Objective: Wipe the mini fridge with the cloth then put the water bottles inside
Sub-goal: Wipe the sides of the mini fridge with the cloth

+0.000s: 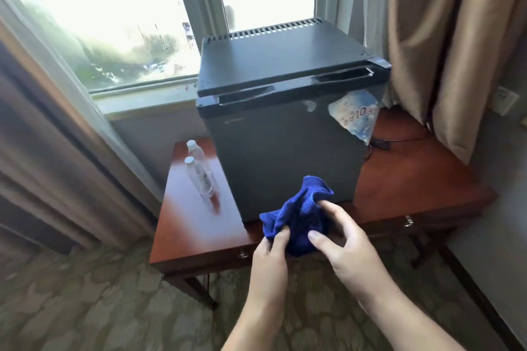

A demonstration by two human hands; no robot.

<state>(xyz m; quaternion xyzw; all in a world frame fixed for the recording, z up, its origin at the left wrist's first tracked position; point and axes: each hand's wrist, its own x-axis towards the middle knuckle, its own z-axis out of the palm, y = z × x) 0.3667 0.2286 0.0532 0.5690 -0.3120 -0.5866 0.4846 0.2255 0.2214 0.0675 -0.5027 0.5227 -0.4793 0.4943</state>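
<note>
A black mini fridge [282,134] stands on a reddish wooden table [194,225] with its door closed. A torn blue-and-white sticker [355,117] is on the door's upper right. Two clear water bottles [199,171] stand upright on the table left of the fridge. A crumpled blue cloth [299,214] is held in front of the fridge's lower door. My left hand [271,253] pinches its lower left edge. My right hand [345,245] grips the cloth from the right with thumb and fingers.
A window [114,23] with a pale sill lies behind the fridge. Brown curtains [445,45] hang on both sides. A black power cord [385,142] runs across the table to the right of the fridge. Patterned carpet [99,308] covers the floor.
</note>
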